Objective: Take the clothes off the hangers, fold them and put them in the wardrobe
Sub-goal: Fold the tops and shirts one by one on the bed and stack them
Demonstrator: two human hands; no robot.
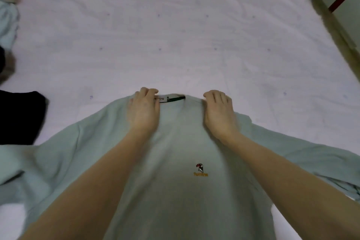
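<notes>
Both hands, left hand [143, 110] and right hand [219, 112], curl their fingers [214, 94] over the pale green sweatshirt [175, 191] collar, gripping it on the bed [175, 35].

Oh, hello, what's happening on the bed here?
A person is laying a pale green sweatshirt front-up on a white bedsheet. The left hand and the right hand each grip the fabric beside the collar, fingers curled over its far edge. Both sleeves are spread out to the sides, and nothing is folded yet. A dark garment lies at the left.
</notes>
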